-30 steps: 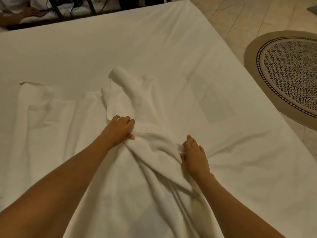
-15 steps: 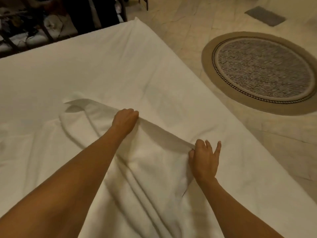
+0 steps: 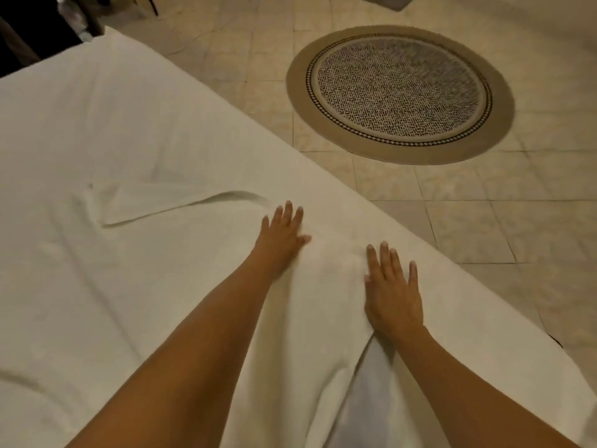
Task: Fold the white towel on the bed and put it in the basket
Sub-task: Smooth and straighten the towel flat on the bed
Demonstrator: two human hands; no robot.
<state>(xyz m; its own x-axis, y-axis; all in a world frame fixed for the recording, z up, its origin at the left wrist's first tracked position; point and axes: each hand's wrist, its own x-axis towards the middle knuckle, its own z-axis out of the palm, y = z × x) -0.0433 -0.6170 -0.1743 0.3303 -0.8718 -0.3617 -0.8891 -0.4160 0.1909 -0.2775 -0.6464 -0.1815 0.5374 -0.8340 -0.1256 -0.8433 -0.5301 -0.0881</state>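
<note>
Left fingers: our left hand [image 3: 280, 236] lay flat at the middle of the frame, fingers [image 3: 288, 211] straight and spread, released and pressing down on the cloth, grasping nothing.
Right fingers: our right hand [image 3: 393, 291] lay flat just right of centre, fingers [image 3: 384, 257] straight, likewise released and pressing the towel's surface.
Towel position: the white towel [image 3: 193, 270] was spread over the bed [image 3: 80, 124], filling the lower and middle left of the frame; both palms rested on its right part, near the bed's right edge.
Towel shape: a turned-over flap with a visible hem [image 3: 155, 205] sat left of centre, and a raised crease ran down between our forearms at the lower middle.
Feel: we judged it soft, limp and light; it would sag and crumple wherever unsupported, not slip or break.
Where to hold: we judged that pinching two corners or the hemmed edge would carry a fold over cleanly, with flat palms only for smoothing.
Difficulty: towel and sheet were nearly the same white, so we could not tell exactly where the towel's far edges lay.
Basket: not in view.
Surroundings: a round patterned rug [image 3: 400, 92] lay on the tiled floor [image 3: 484, 221] at upper right, well apart from the bed.
</note>
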